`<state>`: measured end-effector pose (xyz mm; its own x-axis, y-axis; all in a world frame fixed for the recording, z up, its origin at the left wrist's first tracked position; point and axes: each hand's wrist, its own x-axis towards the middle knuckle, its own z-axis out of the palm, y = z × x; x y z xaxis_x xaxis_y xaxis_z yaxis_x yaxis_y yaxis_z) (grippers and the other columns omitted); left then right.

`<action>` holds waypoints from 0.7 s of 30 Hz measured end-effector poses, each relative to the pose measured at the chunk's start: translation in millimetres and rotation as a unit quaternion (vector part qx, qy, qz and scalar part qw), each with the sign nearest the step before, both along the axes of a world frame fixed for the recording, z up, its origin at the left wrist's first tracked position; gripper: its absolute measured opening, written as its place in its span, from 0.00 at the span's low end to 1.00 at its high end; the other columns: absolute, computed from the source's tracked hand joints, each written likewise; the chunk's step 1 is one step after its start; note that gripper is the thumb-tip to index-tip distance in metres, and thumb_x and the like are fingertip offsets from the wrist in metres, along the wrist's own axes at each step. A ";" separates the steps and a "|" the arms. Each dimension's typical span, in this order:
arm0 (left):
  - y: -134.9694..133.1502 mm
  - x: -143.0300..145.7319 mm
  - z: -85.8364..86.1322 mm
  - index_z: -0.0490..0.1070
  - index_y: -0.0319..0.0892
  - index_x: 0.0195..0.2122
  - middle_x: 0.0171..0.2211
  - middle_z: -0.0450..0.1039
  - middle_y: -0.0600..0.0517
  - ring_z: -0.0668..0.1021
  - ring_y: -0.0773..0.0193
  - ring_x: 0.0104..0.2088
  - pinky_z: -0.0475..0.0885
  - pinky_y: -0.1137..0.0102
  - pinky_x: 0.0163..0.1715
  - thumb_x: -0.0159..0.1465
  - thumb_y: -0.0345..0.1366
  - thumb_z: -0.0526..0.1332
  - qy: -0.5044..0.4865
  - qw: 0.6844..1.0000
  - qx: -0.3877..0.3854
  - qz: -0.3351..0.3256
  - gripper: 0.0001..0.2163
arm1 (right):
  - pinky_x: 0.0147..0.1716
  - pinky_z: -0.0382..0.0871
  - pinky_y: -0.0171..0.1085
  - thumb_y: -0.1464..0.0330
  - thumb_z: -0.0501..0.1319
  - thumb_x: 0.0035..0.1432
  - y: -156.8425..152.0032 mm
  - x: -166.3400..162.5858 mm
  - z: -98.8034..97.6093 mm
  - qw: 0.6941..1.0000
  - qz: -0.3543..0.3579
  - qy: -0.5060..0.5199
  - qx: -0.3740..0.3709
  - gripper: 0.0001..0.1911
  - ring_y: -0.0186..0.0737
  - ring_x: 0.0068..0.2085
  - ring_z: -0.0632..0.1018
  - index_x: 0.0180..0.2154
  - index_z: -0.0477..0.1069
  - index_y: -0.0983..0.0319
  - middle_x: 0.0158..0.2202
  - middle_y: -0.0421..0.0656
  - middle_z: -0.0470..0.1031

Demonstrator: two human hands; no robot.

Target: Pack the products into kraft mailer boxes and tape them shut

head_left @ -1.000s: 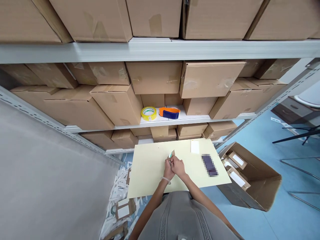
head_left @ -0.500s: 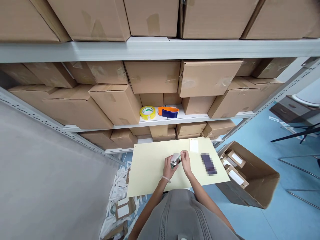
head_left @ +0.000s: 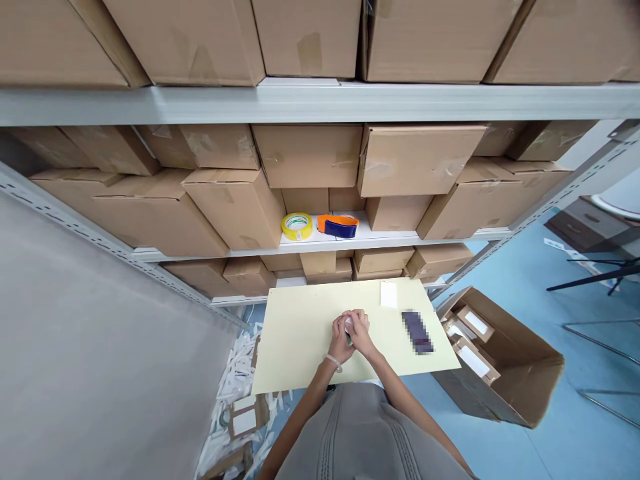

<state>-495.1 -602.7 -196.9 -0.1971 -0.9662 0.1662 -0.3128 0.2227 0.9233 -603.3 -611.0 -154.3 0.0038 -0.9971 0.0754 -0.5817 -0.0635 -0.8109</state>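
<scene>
Over the pale yellow board [head_left: 295,333], my two hands meet around a small white-and-green object [head_left: 349,339]. Most of it is covered by fingers, and I cannot make out its kind. My left hand [head_left: 339,345], with a pale bracelet at the wrist, is closed around its left side. My right hand [head_left: 361,329] lies over the top and right side, fingers curled around it. A white paper slip [head_left: 389,294] lies at the board's back edge. To the right of my hands is a dark, pixelated rectangular item [head_left: 417,332].
Shelves ahead hold many cardboard boxes [head_left: 307,157]. On the middle shelf lie a yellow tape roll [head_left: 297,227] and an orange-and-blue tape dispenser [head_left: 339,226]. A large open carton [head_left: 530,380] with labelled boxes stands right. White scraps [head_left: 235,373] litter the floor left.
My right hand has moved from the object's right edge to over its top, and its fingers now wrap it. The object is more hidden than before.
</scene>
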 end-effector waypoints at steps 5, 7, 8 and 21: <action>1.3 6.0 -3.3 0.54 0.42 0.62 0.57 0.56 0.41 0.63 0.55 0.61 0.60 0.54 0.63 0.57 0.24 0.57 -0.002 1.000 0.016 0.002 0.31 | 0.61 0.52 0.54 0.59 0.52 0.63 -2.1 3.1 -16.1 0.999 -0.010 0.038 0.023 0.21 0.49 0.61 0.62 0.56 0.65 0.53 0.58 0.46 0.60; 0.8 8.7 -2.8 0.54 0.42 0.62 0.57 0.55 0.41 0.64 0.56 0.61 0.61 0.55 0.62 0.57 0.23 0.55 -0.016 1.000 0.019 -0.002 0.30 | 0.64 0.46 0.55 0.56 0.50 0.63 -4.2 1.0 -23.7 0.999 -0.005 0.032 0.037 0.24 0.49 0.65 0.58 0.58 0.62 0.54 0.62 0.48 0.57; 0.3 9.5 -2.1 0.54 0.42 0.62 0.57 0.55 0.41 0.64 0.56 0.61 0.61 0.55 0.62 0.57 0.23 0.54 -0.028 0.999 0.018 -0.005 0.30 | 0.65 0.44 0.56 0.56 0.50 0.63 -5.7 -0.2 -26.5 0.999 -0.001 0.024 0.044 0.25 0.50 0.67 0.55 0.59 0.61 0.55 0.64 0.48 0.55; -14.3 2.1 16.9 0.61 0.41 0.59 0.58 0.58 0.40 0.66 0.48 0.58 0.63 0.50 0.58 0.59 0.30 0.60 -0.165 0.984 -0.029 0.052 0.25 | 0.59 0.62 0.46 0.54 0.53 0.59 -29.6 -9.9 -25.4 0.966 -0.001 -0.256 0.033 0.25 0.45 0.57 0.72 0.54 0.66 0.59 0.55 0.50 0.72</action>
